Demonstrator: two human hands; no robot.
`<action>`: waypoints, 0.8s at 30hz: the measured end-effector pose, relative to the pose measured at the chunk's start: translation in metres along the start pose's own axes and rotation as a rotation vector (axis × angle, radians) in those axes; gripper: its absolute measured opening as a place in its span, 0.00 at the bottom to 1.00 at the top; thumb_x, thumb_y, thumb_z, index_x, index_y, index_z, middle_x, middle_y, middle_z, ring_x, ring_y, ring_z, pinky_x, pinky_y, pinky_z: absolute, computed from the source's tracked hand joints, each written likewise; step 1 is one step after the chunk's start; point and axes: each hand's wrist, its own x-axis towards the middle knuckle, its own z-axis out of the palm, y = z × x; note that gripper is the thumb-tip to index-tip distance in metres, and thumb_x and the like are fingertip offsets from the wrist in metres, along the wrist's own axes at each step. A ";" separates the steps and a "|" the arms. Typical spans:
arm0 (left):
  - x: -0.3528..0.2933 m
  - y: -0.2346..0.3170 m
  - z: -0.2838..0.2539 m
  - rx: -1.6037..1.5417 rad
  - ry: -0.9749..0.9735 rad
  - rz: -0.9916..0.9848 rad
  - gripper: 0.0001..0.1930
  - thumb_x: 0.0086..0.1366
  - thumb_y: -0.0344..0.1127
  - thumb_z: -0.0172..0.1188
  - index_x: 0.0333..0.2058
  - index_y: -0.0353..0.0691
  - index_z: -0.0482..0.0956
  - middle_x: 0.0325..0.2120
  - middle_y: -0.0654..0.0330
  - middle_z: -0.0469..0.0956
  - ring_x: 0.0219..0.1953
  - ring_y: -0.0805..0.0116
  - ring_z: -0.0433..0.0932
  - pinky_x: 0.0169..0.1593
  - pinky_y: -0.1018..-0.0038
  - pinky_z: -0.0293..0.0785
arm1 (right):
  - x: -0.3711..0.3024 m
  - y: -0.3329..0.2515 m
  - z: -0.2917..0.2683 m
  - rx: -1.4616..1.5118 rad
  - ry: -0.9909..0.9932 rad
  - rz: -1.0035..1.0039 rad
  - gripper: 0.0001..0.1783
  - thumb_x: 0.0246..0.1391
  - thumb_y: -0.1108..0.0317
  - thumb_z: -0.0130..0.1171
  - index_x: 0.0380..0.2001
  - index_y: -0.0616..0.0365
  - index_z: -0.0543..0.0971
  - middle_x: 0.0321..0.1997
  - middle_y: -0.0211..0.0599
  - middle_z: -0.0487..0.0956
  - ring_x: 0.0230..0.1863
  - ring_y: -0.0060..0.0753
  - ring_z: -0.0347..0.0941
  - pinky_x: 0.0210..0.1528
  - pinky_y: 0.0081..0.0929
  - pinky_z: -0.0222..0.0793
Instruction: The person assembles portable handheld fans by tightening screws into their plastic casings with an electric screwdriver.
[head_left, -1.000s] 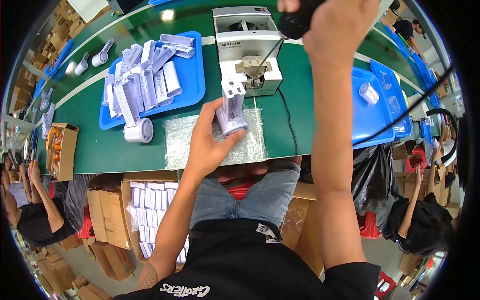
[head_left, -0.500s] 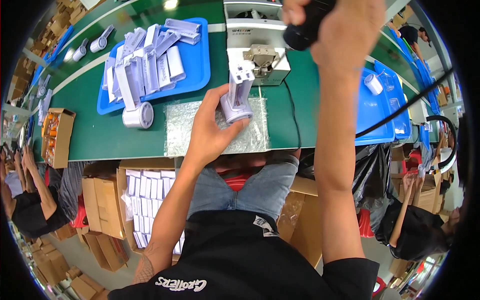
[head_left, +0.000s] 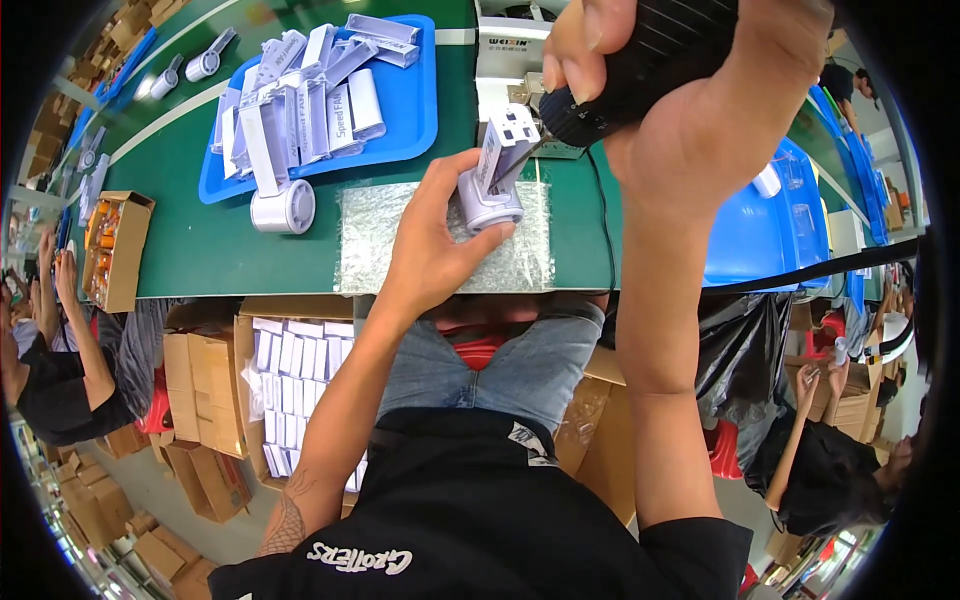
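My left hand is closed around the round base of a white handheld fan housing. The housing stands on end over a sheet of bubble wrap, its open handle pointing up and small dark holes showing at the top. My right hand grips a black electric screwdriver with a ribbed body, held high near the camera. Its lower end is close to the top of the housing in the picture; the bit is hard to make out, and I cannot tell whether it touches.
A blue tray heaped with white fan parts stands left, another fan at its front edge. Behind my hands sits a white boxed machine with a black cable. Right is another blue tray; far left, a cardboard box.
My right hand has brought the screwdriver lower in the picture, toward the fan housing, and it appears larger. The whole view has shifted slightly; my left hand keeps its hold.
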 end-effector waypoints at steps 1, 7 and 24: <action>0.000 0.000 -0.001 0.000 0.003 -0.002 0.37 0.55 0.29 0.77 0.63 0.35 0.72 0.53 0.51 0.76 0.56 0.53 0.78 0.63 0.65 0.72 | 0.000 0.002 0.000 0.003 -0.001 0.001 0.33 0.74 0.39 0.51 0.57 0.62 0.69 0.16 0.31 0.73 0.10 0.22 0.68 0.13 0.20 0.67; 0.001 -0.002 -0.003 0.028 -0.006 0.038 0.36 0.55 0.28 0.77 0.62 0.33 0.72 0.53 0.52 0.76 0.56 0.54 0.78 0.62 0.66 0.72 | -0.004 0.006 0.000 0.009 -0.002 0.006 0.33 0.74 0.38 0.51 0.57 0.62 0.69 0.16 0.31 0.73 0.10 0.22 0.68 0.13 0.20 0.67; 0.002 0.000 -0.004 0.049 -0.012 0.042 0.36 0.55 0.29 0.77 0.62 0.34 0.73 0.54 0.51 0.76 0.56 0.52 0.79 0.61 0.65 0.73 | -0.015 0.019 -0.011 0.034 0.006 0.023 0.34 0.74 0.38 0.50 0.58 0.62 0.69 0.16 0.31 0.72 0.10 0.22 0.69 0.14 0.19 0.67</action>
